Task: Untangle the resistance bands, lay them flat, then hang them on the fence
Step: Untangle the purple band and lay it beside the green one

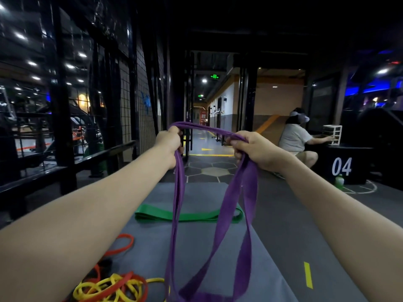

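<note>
A wide purple resistance band hangs in long loops from both my hands, held up at chest height over a grey mat. My left hand grips its top left part, fingers curled round it. My right hand grips the top right part the same way. A green band lies folded flat across the mat farther out. Red and yellow bands lie tangled in a heap at the mat's near left. The black wire-grid fence runs along the left.
A person crouches at the right beside a black box marked 04, touching a small white drawer unit. A green bottle stands on the floor by the box. A low black rail lines the left.
</note>
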Action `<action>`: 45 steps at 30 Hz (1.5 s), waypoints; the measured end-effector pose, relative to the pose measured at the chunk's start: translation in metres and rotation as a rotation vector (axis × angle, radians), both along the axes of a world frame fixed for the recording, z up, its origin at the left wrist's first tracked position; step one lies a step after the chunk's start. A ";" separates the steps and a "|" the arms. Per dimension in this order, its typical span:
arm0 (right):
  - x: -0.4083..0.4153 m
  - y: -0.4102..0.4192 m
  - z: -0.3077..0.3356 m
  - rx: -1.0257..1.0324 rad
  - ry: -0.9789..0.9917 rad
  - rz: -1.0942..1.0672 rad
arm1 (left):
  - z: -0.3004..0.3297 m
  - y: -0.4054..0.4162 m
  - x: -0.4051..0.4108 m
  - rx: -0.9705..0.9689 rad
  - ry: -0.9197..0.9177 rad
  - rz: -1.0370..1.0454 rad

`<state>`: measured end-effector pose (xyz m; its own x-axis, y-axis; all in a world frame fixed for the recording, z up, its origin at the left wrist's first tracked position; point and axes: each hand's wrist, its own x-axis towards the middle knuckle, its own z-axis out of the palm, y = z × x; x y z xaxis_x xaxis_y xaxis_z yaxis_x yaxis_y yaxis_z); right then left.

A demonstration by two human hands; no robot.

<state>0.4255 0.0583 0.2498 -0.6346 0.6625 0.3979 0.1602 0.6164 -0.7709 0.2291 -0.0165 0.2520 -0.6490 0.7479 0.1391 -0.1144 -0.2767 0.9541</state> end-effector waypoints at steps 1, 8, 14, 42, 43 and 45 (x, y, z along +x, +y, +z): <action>-0.002 0.000 0.001 0.026 0.016 -0.039 | -0.004 0.000 0.001 -0.017 0.021 -0.033; 0.001 -0.002 0.020 0.193 -0.047 -0.166 | -0.049 -0.014 0.010 -0.440 0.717 -0.383; -0.007 -0.010 0.023 0.381 -0.196 -0.203 | -0.019 -0.006 0.044 -0.152 0.686 -0.557; -0.055 -0.011 -0.158 0.093 -0.367 -0.017 | -0.075 -0.027 -0.069 0.061 -0.201 0.103; -0.056 -0.011 -0.162 0.072 -0.352 0.023 | -0.077 -0.028 -0.074 0.060 -0.208 0.095; -0.057 -0.011 -0.169 -0.014 -0.341 0.100 | -0.081 -0.028 -0.082 0.053 -0.220 0.084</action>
<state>0.3687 0.0472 0.0806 -0.7911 0.5947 0.1434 0.3493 0.6317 -0.6921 0.1474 -0.0447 0.1708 -0.7273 0.6858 0.0247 -0.2928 -0.3427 0.8927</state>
